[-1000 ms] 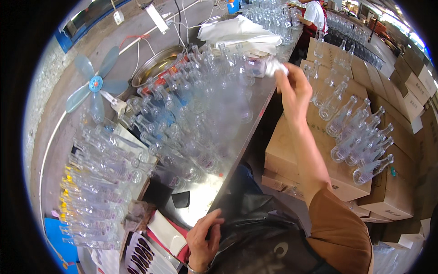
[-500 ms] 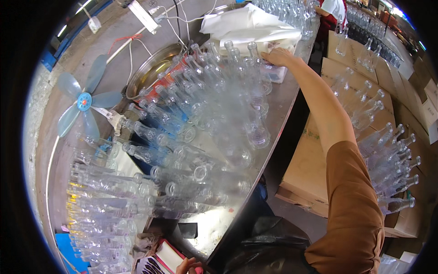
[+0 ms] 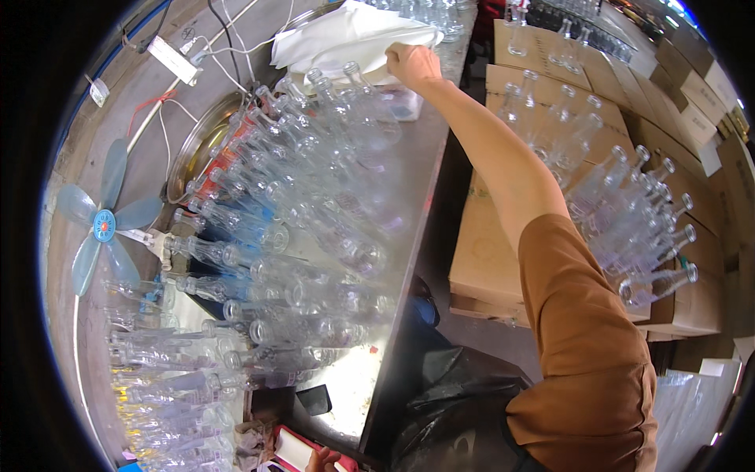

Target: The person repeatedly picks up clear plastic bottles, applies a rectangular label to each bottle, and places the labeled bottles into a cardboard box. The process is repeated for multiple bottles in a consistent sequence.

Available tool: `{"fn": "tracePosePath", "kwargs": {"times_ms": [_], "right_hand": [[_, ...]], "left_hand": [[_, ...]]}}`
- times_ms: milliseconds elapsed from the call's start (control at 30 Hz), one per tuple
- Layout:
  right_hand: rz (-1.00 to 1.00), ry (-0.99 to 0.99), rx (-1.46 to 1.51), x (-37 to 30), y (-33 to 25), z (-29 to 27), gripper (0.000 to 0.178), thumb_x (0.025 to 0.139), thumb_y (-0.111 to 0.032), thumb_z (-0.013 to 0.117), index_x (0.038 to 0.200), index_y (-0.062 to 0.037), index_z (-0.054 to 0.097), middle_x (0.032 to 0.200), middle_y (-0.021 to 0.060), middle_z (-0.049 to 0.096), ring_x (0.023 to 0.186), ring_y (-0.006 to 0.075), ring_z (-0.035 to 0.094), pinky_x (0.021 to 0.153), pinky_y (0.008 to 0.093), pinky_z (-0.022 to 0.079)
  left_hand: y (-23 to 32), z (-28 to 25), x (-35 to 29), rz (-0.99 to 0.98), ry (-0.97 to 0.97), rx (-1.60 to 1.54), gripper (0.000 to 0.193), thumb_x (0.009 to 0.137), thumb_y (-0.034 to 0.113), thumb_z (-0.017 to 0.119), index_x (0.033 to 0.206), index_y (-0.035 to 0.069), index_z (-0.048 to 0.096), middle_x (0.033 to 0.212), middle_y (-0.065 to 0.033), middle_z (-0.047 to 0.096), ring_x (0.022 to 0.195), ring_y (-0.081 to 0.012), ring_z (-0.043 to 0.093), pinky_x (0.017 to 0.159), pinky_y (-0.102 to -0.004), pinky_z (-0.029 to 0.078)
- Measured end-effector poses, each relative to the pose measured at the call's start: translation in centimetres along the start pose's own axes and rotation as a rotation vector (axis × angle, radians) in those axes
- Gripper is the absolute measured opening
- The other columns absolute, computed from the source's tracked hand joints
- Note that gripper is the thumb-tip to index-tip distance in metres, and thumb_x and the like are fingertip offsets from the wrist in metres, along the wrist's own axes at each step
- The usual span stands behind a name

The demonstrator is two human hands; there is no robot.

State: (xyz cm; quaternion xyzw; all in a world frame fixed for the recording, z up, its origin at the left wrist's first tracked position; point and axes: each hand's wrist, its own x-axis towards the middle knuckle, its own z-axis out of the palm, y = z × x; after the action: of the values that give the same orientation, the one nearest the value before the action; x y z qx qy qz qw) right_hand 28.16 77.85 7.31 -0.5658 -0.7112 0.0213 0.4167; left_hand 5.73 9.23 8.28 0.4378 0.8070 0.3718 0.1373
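My right arm, in a brown sleeve, stretches to the far end of the metal table. There my right hand (image 3: 414, 66) is closed, its fingers curled at the edge of some white sheets (image 3: 346, 39). Whatever lies between the fingertips is hidden. Just below the hand sits a small white box (image 3: 405, 104). Many clear glass bottles (image 3: 346, 240) crowd the table on the near side of it. Only a few fingers of my left hand (image 3: 322, 459) show at the lower edge, beside a red-and-white box (image 3: 292, 450); their grip is not visible.
A blue-bladed fan (image 3: 104, 226) stands left of the bottles, near a round metal basin (image 3: 182, 153) and a white power strip (image 3: 173, 60). Past the table's right edge, cardboard boxes (image 3: 484, 244) carry more glass bottles (image 3: 629, 204). A black plastic sheet (image 3: 456, 385) covers my lap.
My view has swung, so the scene sits further left. My right hand has risen slightly from over the small white box, its fingers now more curled. The left hand stays low.
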Motion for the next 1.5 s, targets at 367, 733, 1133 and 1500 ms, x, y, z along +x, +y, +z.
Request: {"fn": "tracePosePath", "kwargs": {"times_ms": [367,733,1133,1500], "right_hand": [[0.050,-0.381,-0.678,-5.5,5.6,-16.0,0.040,0.084,-0.047,0.062,0.108,-0.0158,0.073,0.106,0.0138,0.073,0.102,0.0309,0.070,0.086,0.0515,0.054],[-0.266,-0.287,-0.276,-18.9,-4.4,-23.4,0.023,0.078,-0.021,0.073,0.098,-0.0122,0.069,0.103,0.0102,0.070,0.099,0.0307,0.067,0.087,0.0406,0.052],[-0.342,-1.181,1.365,-37.0,-37.5,-15.3,0.044,0.095,-0.034,0.068,0.123,-0.0003,0.066,0.086,0.0062,0.070,0.063,0.0085,0.058,0.057,0.0243,0.045],[-1.026,-0.798,0.337,-49.9,-32.2,-1.9,0.039,0.081,-0.015,0.074,0.115,-0.0009,0.065,0.115,0.0150,0.062,0.109,0.0335,0.058,0.092,0.0407,0.050]], "left_hand": [[-5.1,-1.3,-4.6,0.023,-0.058,-0.209,0.036,0.105,0.011,0.051,0.141,0.008,0.050,0.125,-0.0152,0.061,0.101,-0.0233,0.064,0.079,-0.0360,0.061],[-3.0,-0.8,-3.8,-0.009,0.076,-0.325,0.027,0.092,-0.006,0.061,0.118,-0.004,0.066,0.101,-0.0123,0.071,0.091,-0.0191,0.069,0.082,-0.0291,0.054],[-3.2,-4.1,-1.5,0.052,0.053,-0.582,0.084,0.084,0.013,0.074,0.154,-0.001,0.030,0.137,-0.0176,0.055,0.120,-0.0254,0.058,0.101,-0.0365,0.047],[-12.5,-3.7,-0.1,-0.268,0.223,-0.932,0.075,0.102,0.029,0.058,0.158,0.000,0.017,0.155,-0.0231,0.035,0.137,-0.0314,0.046,0.111,-0.0402,0.040]]}}
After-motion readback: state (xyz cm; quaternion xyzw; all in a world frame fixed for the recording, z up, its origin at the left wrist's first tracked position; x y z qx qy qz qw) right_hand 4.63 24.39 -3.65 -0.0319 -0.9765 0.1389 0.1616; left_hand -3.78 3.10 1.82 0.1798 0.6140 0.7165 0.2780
